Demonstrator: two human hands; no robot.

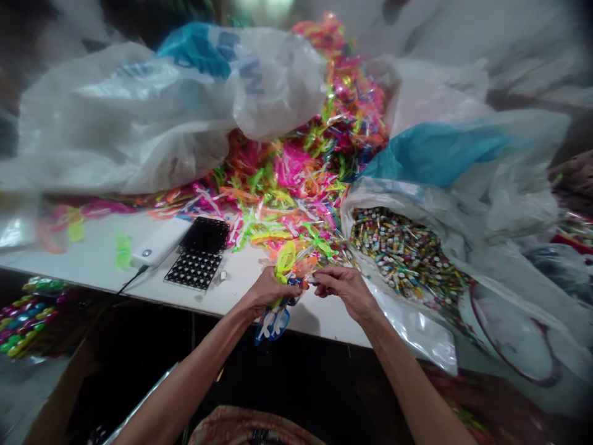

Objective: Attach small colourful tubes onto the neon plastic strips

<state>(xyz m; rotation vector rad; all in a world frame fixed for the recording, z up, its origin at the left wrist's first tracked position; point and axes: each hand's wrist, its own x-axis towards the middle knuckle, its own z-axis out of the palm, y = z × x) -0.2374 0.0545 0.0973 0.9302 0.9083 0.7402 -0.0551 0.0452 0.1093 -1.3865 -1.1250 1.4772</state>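
Observation:
Near the table's front edge, my left hand [269,289] is closed round a bunch of translucent plastic pieces [286,262] in yellow, orange and blue. The blue ones hang below the fingers and carry white strips. My right hand [336,283] is just to the right, its thumb and fingers pinched on a small whitish piece [311,280] against the bunch; its kind is too small to tell. Behind both hands lies a big heap of similar bright plastic pieces [296,167] in pink, green, orange and yellow.
At the right, an open white plastic bag [393,191] holds many small multicoloured pieces [398,247]. A rimmed white basin [514,334] stands beside it. To the left are a black grid tray [194,269] and a white device [160,244] with a cable. Another large bag [139,117] lies behind.

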